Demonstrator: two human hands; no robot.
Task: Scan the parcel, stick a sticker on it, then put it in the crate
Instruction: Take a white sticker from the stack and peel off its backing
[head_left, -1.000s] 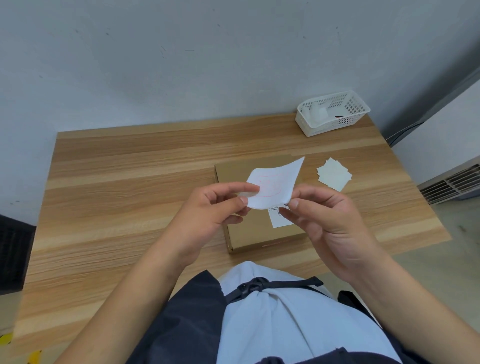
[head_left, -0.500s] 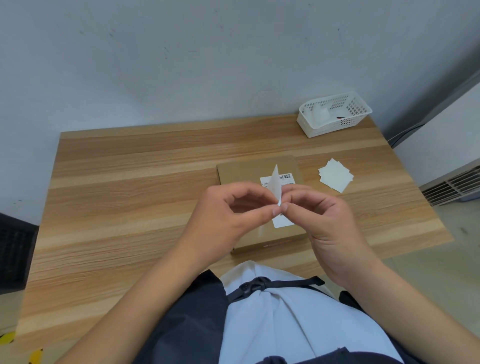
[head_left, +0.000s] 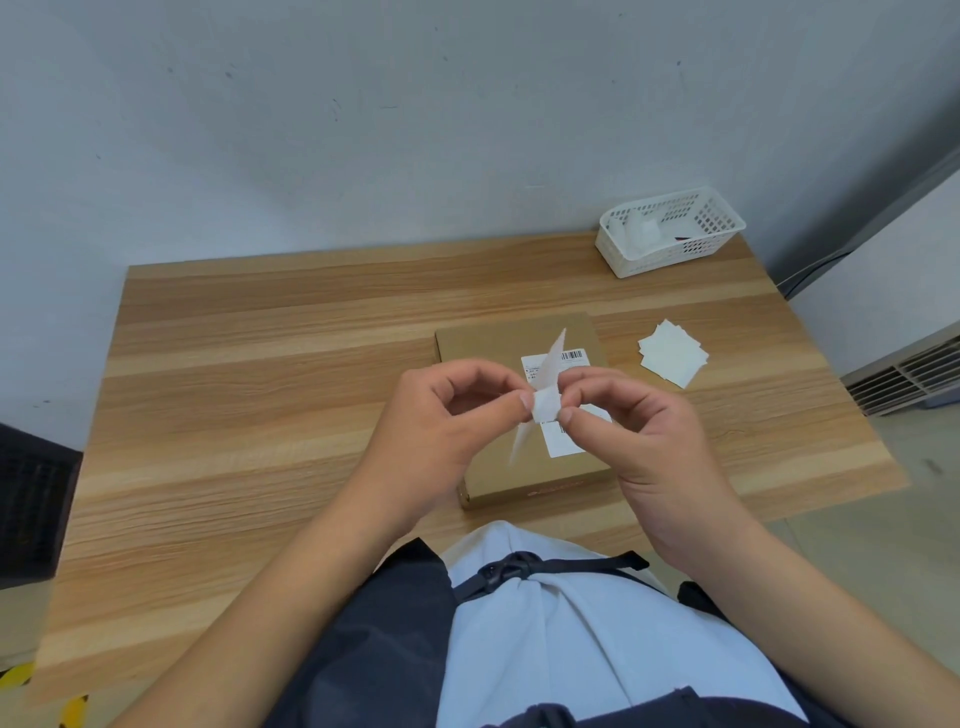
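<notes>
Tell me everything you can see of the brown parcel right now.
The parcel is a flat, rectangular box that looks like plain brown cardboard, closed, lying flat on the wooden table near its front edge. A white printed label with barcodes is stuck on its top face. Both hands, working a white sticker, hang over it and hide part of it; whether they touch it is unclear.

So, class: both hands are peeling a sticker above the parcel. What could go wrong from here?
1. The sticker, pinched between left hand and right hand, may curl and stick to itself or the fingers.
2. It might land over the barcode label on the parcel.
</notes>
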